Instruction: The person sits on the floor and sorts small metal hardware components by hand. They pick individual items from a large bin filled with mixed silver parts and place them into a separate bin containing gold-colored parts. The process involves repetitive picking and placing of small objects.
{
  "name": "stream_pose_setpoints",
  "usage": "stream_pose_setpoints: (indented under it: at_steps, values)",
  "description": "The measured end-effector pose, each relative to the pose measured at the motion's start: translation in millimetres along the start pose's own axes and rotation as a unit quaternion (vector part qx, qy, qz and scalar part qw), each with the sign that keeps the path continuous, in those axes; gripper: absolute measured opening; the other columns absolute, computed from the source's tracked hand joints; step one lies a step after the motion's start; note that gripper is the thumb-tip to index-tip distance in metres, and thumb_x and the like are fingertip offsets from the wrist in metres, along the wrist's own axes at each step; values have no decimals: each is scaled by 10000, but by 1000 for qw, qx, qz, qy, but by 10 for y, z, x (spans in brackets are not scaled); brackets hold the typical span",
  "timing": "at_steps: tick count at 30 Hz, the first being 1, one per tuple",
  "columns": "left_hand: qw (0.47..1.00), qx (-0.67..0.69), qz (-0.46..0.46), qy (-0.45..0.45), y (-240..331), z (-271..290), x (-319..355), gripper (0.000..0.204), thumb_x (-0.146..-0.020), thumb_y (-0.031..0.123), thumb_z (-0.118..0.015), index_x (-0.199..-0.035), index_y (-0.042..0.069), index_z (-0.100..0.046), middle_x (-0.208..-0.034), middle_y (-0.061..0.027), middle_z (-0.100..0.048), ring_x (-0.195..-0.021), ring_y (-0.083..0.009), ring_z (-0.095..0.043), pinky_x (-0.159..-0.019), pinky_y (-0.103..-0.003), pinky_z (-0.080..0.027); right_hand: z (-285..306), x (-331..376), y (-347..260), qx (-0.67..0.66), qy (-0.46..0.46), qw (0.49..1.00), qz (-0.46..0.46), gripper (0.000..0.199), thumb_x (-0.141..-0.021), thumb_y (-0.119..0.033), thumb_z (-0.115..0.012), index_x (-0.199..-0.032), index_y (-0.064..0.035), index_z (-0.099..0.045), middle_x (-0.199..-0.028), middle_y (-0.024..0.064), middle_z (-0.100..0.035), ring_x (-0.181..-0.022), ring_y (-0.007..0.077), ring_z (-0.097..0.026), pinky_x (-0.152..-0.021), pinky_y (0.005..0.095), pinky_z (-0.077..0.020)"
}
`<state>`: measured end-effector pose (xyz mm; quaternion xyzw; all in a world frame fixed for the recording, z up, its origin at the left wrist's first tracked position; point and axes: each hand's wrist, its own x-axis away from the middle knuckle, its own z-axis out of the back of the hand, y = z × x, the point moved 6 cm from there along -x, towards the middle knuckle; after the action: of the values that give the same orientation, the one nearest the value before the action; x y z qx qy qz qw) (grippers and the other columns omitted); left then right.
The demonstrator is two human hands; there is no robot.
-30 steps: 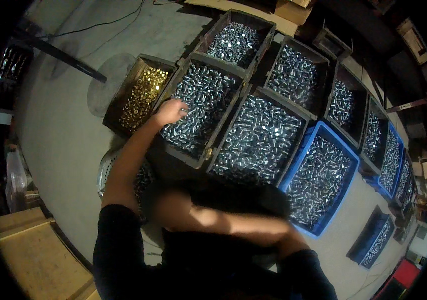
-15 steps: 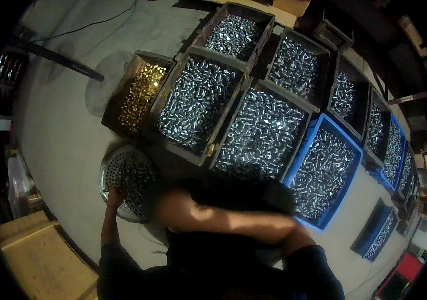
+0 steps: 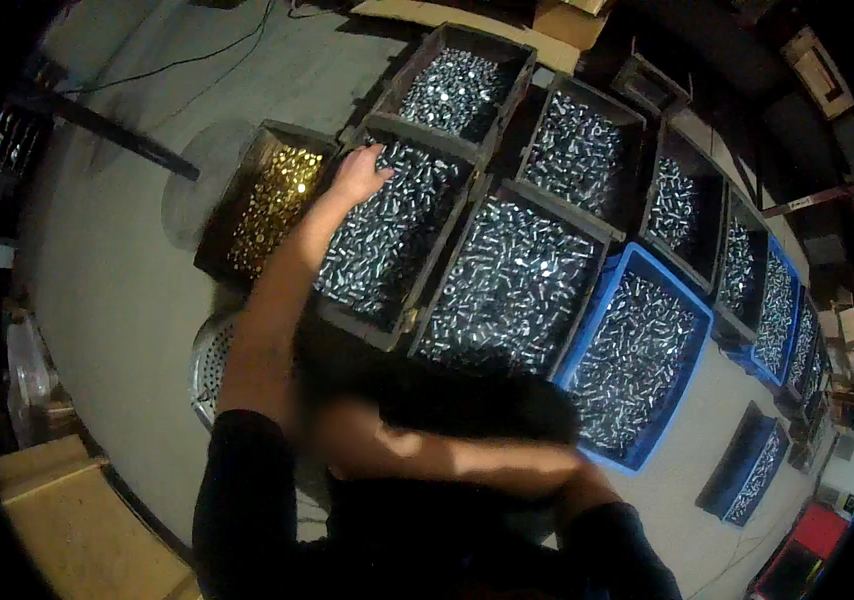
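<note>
My left hand [image 3: 359, 177] reaches over the far left part of a dark bin [image 3: 355, 322] filled with small silver metal fittings [image 3: 387, 235]. Its thumb and fingers stand apart at the fittings, and nothing shows held between them. Under that arm, a round perforated metal bowl [image 3: 209, 362] is mostly hidden; only its left side shows. My right forearm lies bent across in front of my body. The right hand [image 3: 345, 432] is a blur near the middle, so its fingers cannot be made out.
A bin of gold-coloured parts [image 3: 277, 205] stands to the left. Further dark bins and blue crates [image 3: 699, 345] of silver parts run to the far right. A dark bar [image 3: 127, 135] crosses the floor, and cardboard [image 3: 87, 520] lies at the lower left.
My left hand has left the perforated bowl and moved forward and right to the bin of silver fittings. My right arm stays bent in much the same place.
</note>
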<state>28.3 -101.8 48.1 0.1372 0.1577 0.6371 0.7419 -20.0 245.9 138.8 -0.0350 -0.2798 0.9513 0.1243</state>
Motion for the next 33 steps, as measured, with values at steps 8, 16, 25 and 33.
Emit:
stream_pose_setpoints:
  at_steps: [8, 16, 25, 33]
  values:
    - [983, 19, 165, 83, 186, -558, -385, 629, -641, 374, -704, -1064, 0, -427, -992, -259, -531, -924, -395, -542, -780, -442, -453, 73, 150, 217, -119, 171, 978, 16, 101, -607, -179, -611, -650, -91, -636, -682, 70, -592, -712, 221, -585, -583, 332, -448]
    - [973, 55, 194, 110, 120, -506, -228, 375, -647, 297, -635, -992, 163, -576, -908, -153, -623, -876, -343, -579, -746, -431, -451, 19, 96, 202, -102, 3, 995, -3, 85, -621, -173, -600, -654, -100, -629, -719, 65, -602, -740, 244, -584, -606, 352, -444]
    - [947, 113, 272, 125, 15, -487, -208, 339, -639, 324, -625, -951, 192, -639, -929, -133, -627, -868, -337, -585, -790, -422, -444, -137, 47, 262, -163, 169, 971, -34, 142, -617, -163, -595, -730, -80, -613, -807, 109, -600, -743, 290, -579, -626, 368, -445]
    - [980, -69, 161, 91, 235, -391, -280, 286, -661, 277, -621, -873, 87, -593, -840, -156, -627, -811, -332, -601, -694, -448, -468, 57, 120, 243, -164, 220, 962, 13, 167, -640, -162, -571, -754, -45, -601, -813, 124, -596, -723, 287, -575, -622, 369, -444]
